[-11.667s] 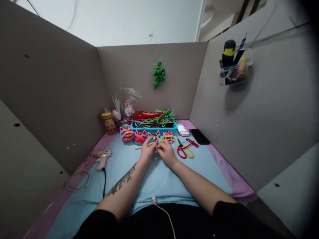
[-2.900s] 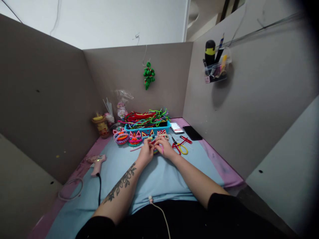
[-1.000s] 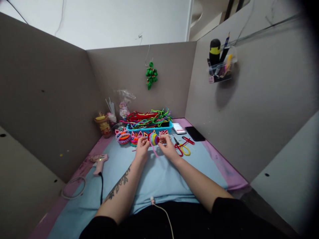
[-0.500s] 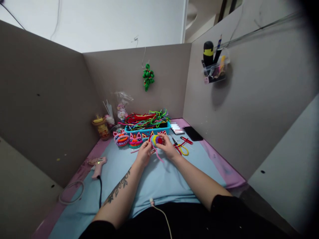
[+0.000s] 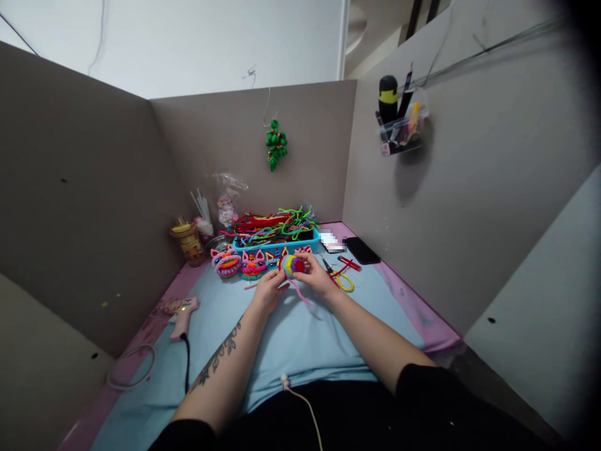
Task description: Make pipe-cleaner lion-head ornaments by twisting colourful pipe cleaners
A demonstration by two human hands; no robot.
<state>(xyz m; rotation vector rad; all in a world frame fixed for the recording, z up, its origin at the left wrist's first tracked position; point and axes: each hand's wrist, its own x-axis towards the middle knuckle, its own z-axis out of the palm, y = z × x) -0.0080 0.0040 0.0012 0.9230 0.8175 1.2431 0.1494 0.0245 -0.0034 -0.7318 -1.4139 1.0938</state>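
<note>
Between my two hands is a small round striped piece (image 5: 292,267) in red, yellow, blue and purple, seemingly of fuzzy stems. My left hand (image 5: 271,289) grips its left side, and my right hand (image 5: 315,275) holds its right side with bent fingers. A pink stem (image 5: 301,293) hangs down from it. Just behind stand several colourful eared figures (image 5: 254,265) in a row. A blue basket (image 5: 277,247) full of coloured stems is beyond them.
Scissors with yellow handles (image 5: 346,282) and red stems lie right of my hands, near a black phone (image 5: 363,250). A pink glue gun (image 5: 184,318) with its cable is at the left. A cup (image 5: 188,243) stands at the back left.
The view has shifted slightly. The hanging pink stem now slants further to the right, and both hands still hold the striped piece.
</note>
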